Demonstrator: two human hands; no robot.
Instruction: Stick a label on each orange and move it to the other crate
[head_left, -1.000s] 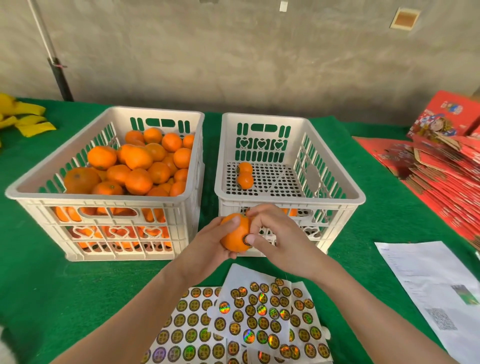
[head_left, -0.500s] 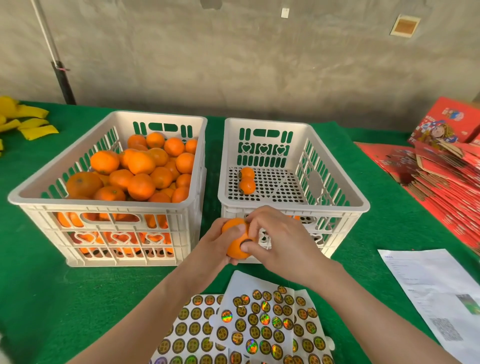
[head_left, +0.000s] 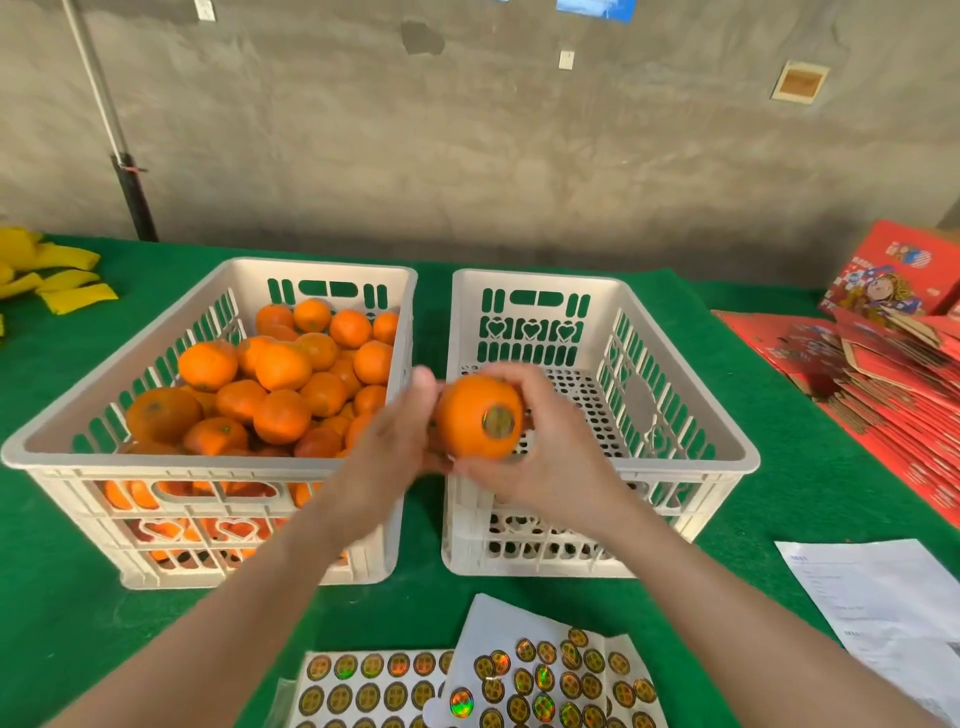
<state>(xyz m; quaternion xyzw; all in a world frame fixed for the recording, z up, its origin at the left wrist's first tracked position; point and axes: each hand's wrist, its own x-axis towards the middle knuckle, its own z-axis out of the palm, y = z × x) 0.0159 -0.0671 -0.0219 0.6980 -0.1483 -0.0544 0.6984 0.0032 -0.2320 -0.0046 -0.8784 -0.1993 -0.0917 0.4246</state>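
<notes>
My right hand (head_left: 540, 467) grips an orange (head_left: 467, 415) from behind and below, above the front left part of the right white crate (head_left: 680, 395). A round shiny label (head_left: 497, 421) sits on the orange's near side. My left hand (head_left: 389, 441) is blurred just left of the orange, fingers relaxed, over the gap between the crates. The left white crate (head_left: 218, 286) is piled with several unlabelled oranges (head_left: 283, 366). Two sheets of labels (head_left: 545, 673) lie on the green cloth in front of me. My hands hide part of the right crate's floor.
A printed white paper (head_left: 878, 603) lies at the right front. Flat red cartons (head_left: 893, 374) are stacked at the right edge. Yellow pieces (head_left: 57, 283) lie at the far left, and a pole (head_left: 127, 176) leans on the wall behind.
The orange rose from in front of the crates to over the right crate. The label now shows on it. My left hand has slipped off to the left.
</notes>
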